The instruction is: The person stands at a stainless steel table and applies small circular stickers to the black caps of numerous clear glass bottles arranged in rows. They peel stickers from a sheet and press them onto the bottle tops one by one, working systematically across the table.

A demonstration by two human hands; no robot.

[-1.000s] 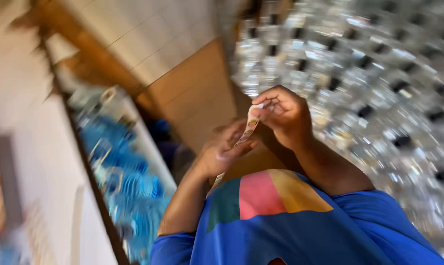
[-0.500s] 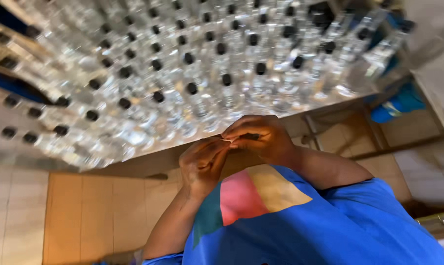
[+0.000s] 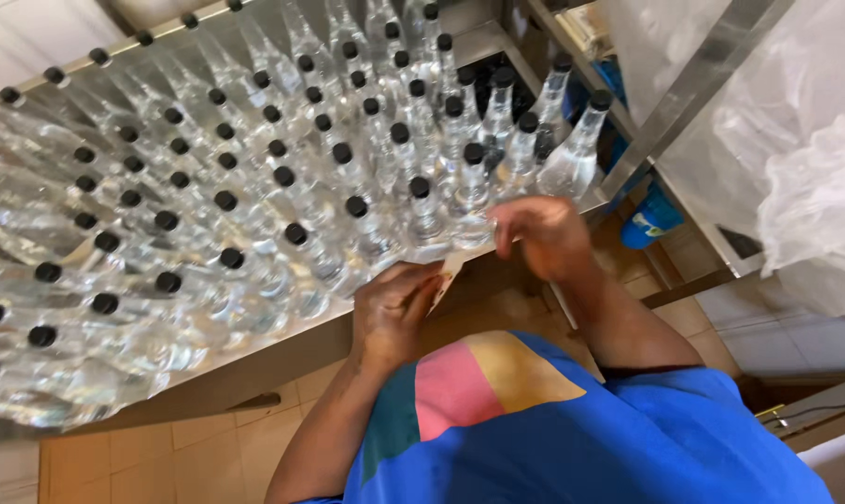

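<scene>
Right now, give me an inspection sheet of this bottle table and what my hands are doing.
Surface: metal table, packed almost to its near edge.
Job's things: small pale strip at the table edge; clear bottles with black caps, upright in rows.
Clutter: nothing seen.
Hands: left hand pinches the strip; right hand beside the nearest bottles, grip unclear.
Cables: dark cable at lower right.
Surroundings: metal shelving, clear plastic sheeting, tan floor tiles.

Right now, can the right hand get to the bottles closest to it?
Probably yes. The right hand is at the table edge, right by the nearest clear bottles with black caps, and nothing stands between them.
</scene>
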